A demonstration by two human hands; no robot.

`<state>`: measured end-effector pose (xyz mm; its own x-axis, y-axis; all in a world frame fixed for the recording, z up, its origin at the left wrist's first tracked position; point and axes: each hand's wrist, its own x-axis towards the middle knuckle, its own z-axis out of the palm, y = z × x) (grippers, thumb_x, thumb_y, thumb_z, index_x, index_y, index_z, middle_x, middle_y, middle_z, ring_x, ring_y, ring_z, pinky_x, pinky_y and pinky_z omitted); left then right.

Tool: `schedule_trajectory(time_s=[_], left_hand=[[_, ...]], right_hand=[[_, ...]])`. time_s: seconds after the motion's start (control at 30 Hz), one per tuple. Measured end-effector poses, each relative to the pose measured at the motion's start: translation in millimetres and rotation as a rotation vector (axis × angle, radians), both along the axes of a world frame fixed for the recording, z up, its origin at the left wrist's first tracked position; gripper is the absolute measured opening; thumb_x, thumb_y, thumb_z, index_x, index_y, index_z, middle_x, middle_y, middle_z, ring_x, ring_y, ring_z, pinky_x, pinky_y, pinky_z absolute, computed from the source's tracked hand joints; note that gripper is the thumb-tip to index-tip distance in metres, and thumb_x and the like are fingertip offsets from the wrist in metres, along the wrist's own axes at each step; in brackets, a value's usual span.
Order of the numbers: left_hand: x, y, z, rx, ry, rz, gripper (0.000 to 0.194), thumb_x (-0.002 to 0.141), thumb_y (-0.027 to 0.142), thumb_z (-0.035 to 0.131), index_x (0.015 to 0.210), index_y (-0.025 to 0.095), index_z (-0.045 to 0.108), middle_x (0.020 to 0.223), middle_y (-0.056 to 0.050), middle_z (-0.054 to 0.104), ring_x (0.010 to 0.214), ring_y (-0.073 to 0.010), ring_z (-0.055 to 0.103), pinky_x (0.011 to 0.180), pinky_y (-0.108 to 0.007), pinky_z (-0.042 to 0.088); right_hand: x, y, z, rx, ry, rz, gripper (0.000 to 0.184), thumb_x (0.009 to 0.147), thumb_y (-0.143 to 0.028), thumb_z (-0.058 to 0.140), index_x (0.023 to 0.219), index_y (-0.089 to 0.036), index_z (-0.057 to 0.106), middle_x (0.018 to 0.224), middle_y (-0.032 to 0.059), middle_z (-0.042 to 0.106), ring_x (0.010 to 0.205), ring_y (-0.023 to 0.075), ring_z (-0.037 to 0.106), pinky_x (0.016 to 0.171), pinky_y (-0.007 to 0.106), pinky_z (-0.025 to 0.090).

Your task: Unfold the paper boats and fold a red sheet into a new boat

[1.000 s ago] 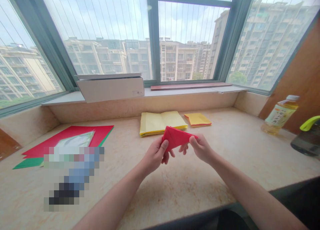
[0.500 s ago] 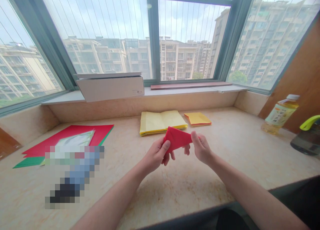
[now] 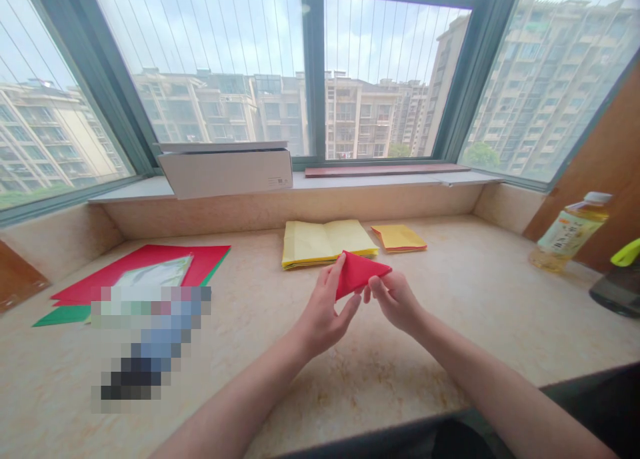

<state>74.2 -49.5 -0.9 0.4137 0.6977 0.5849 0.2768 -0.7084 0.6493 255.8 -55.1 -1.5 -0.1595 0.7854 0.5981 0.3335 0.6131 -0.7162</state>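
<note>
A piece of red folded paper (image 3: 361,272), roughly triangular, is held up over the counter between both hands. My left hand (image 3: 327,309) has its fingers along the paper's left edge, with the thumb below. My right hand (image 3: 395,296) pinches the paper's lower right side between thumb and fingers. Just behind it lie a stack of pale yellow paper (image 3: 325,239) with a crease down its middle and a smaller orange-yellow folded paper (image 3: 400,238).
Red sheets (image 3: 207,262) and a green sheet (image 3: 60,316) lie at left, under a clear packet (image 3: 155,272) and a pixelated patch. A white box (image 3: 230,171) stands on the window sill. At right are a drink bottle (image 3: 567,236) and a dark jug with a green handle (image 3: 617,289).
The red paper has been turned in my hands. My left thumb has come off its front face and moved below, and my right hand has shifted slightly lower along it.
</note>
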Motion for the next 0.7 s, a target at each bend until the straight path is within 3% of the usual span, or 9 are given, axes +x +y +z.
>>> schedule_trajectory(time_s=[0.17,0.27,0.43,0.53,0.6,0.7], left_hand=[[0.4,2.8,-0.3,-0.061,-0.056,-0.089,0.063,0.096,0.033,0.050,0.153,0.028,0.024,0.137,-0.015,0.050,0.124,-0.0284,0.049,0.107,-0.048,0.038],[-2.1,6.9,-1.7,-0.203,-0.112,-0.155,0.062,0.094,0.034,0.055,0.151,0.031,0.031,0.143,-0.011,0.049,0.128,-0.0289,0.049,0.109,-0.047,0.037],[-4.9,10.3,-1.1,-0.573,-0.299,-0.304,0.078,0.088,0.038,0.066,0.153,0.031,0.024,0.141,-0.013,0.053,0.110,-0.0277,0.064,0.090,-0.043,0.054],[-4.2,10.2,-2.0,-0.630,-0.379,-0.326,0.077,0.089,0.041,0.063,0.153,0.029,0.022,0.137,-0.013,0.055,0.104,-0.0250,0.066,0.088,-0.041,0.055],[-3.3,10.1,-3.6,-0.618,-0.422,-0.270,0.070,0.090,0.046,0.059,0.151,0.027,0.030,0.128,-0.012,0.062,0.099,-0.0236,0.067,0.087,-0.039,0.054],[-2.1,11.0,-4.2,-0.608,-0.486,-0.206,0.059,0.090,0.055,0.055,0.137,0.020,0.052,0.116,-0.013,0.068,0.098,-0.0252,0.067,0.085,-0.037,0.054]], right_hand=[[-7.7,-1.6,1.6,0.026,-0.094,-0.019,0.027,0.090,-0.045,0.059,0.096,-0.019,0.061,0.077,0.0038,0.068,0.058,0.0131,0.061,0.047,0.021,0.047],[-8.2,-2.4,1.6,-0.018,-0.084,-0.015,0.023,0.090,-0.040,0.061,0.101,-0.021,0.056,0.081,0.0036,0.068,0.062,0.0135,0.063,0.045,0.020,0.046],[-3.7,-0.7,-0.5,-0.044,-0.059,0.025,0.022,0.096,-0.033,0.052,0.115,-0.023,0.047,0.089,0.0039,0.068,0.067,0.0136,0.065,0.050,0.021,0.049],[-1.8,1.0,-2.6,-0.062,-0.001,0.054,0.020,0.098,-0.030,0.048,0.116,-0.024,0.042,0.093,0.0040,0.069,0.067,0.0130,0.066,0.054,0.023,0.050],[-0.5,1.9,-3.8,-0.060,0.031,0.053,0.022,0.099,-0.031,0.046,0.118,-0.025,0.039,0.088,0.0026,0.070,0.065,0.0129,0.065,0.054,0.023,0.049],[2.1,2.6,-3.8,-0.027,0.008,0.053,0.032,0.099,-0.033,0.046,0.129,-0.024,0.036,0.089,0.0038,0.071,0.067,0.0139,0.065,0.056,0.024,0.050]])
